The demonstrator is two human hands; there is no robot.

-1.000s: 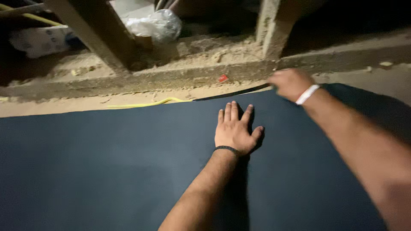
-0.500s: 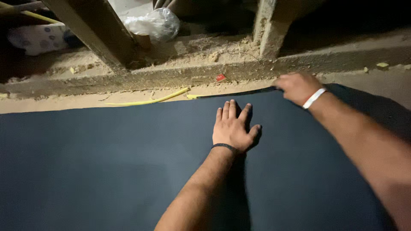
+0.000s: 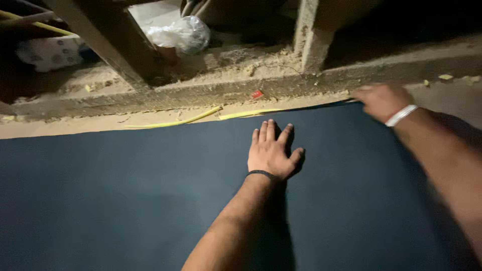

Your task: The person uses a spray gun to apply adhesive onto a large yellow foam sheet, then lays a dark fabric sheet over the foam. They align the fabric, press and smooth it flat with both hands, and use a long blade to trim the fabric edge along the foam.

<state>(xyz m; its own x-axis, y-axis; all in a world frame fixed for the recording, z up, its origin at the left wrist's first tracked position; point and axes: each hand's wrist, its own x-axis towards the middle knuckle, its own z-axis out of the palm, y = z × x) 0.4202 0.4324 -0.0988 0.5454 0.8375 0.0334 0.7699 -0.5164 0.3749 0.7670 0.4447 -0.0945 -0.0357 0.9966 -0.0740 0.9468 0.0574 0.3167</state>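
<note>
A large dark blue sheet (image 3: 125, 190) lies flat across the floor and fills the lower part of the view. My left hand (image 3: 271, 153) rests palm down on it near its far edge, fingers spread, a dark band on the wrist. My right hand (image 3: 381, 100), with a white wristband, is blurred at the sheet's far edge on the right, its fingers curled around that edge.
A yellow strip (image 3: 175, 122) lies along the sandy ground just past the sheet. Beyond it are a low dusty ledge with a small red scrap (image 3: 257, 94), a slanted wooden beam (image 3: 108, 37), a concrete post (image 3: 311, 35), a clear plastic bag (image 3: 183, 34) and a patterned bundle (image 3: 50, 52).
My right hand has slid to the right along the sheet's far edge. My left hand has stayed flat in the same spot.
</note>
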